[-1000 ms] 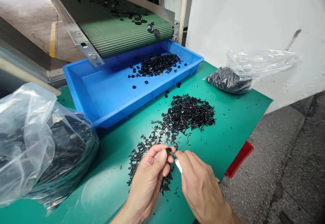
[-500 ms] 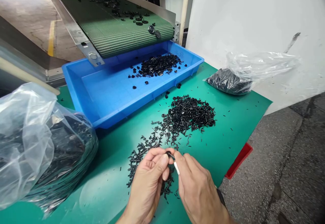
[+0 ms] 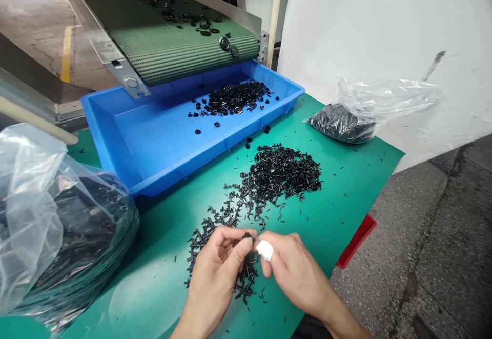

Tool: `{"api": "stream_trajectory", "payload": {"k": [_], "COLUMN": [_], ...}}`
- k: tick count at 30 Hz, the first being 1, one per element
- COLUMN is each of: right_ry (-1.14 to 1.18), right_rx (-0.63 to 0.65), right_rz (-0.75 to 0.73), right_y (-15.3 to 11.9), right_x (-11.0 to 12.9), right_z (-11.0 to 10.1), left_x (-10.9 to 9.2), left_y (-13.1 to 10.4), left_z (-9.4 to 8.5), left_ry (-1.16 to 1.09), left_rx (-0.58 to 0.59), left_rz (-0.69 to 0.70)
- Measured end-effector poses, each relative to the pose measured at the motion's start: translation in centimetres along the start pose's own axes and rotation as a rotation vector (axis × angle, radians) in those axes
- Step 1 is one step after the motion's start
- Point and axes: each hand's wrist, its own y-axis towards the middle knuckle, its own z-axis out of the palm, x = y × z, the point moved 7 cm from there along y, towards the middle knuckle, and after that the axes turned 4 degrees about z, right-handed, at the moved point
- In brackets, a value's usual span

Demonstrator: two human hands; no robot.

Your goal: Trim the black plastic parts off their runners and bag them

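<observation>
So way out left of both hands there's a big clear bag [image 3: 69, 226] stuffed with dark stuff, sitting on the green tabletop [image 3: 154, 287]. Up and beyond the left hand is a blue tray [image 3: 146, 146] with a heap of black bits, under the end of a green belt [image 3: 188, 57]. A scatter of spiky black pieces [image 3: 200, 236] runs behind and under the left hand [image 3: 213, 272]. That hand angles up from the bottom edge, fingers curled, thumb pressed over a small black part [image 3: 247, 236] and pinching it against the index finger. The right hand [image 3: 300, 275] slants in from lower right, back side up, fingers bent, tips right by the left ones. There's a white patch [image 3: 265, 250] at its fingertips, but tbh I can't tell if it's pinching anything, it's kinda blurry there. Just beyond both hands sits a bigger black pile [image 3: 282, 172], then a smaller clear bag [image 3: 342, 123] farther off to the right, and a red bin [image 3: 357, 241] past the table edge, right of the right hand.
</observation>
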Motion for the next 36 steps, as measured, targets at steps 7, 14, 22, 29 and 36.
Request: {"api": "stream_trajectory", "payload": {"k": [7,14,22,29,36], "right_ry": [-0.153,-0.317,-0.013,-0.151,-0.457], "right_rx": [-0.154,-0.172,-0.222,-0.187,-0.316], "right_rz": [0.054,-0.031,-0.032,-0.253,-0.340], "right_y": [2.8,4.5,1.5,-0.9,-1.8], "right_x": [-1.4,0.1,1.6,3.5,3.8], "right_z": [-2.4,-2.2,-2.0,-1.6,-1.8], "left_x": [0.2,0.6,0.9,0.3,0.9], "left_y": [0.9,0.9,0.8,0.3,0.2], "left_z": [-0.3,0.3,0.9,1.0,0.5], "left_ry": [0.030,-0.087,-0.167,-0.268,-0.238], "left_rx": [0.032,0.115,0.097,0.105,0.092], "left_rz": [0.011,-0.066,-0.093,-0.019,-0.004]}}
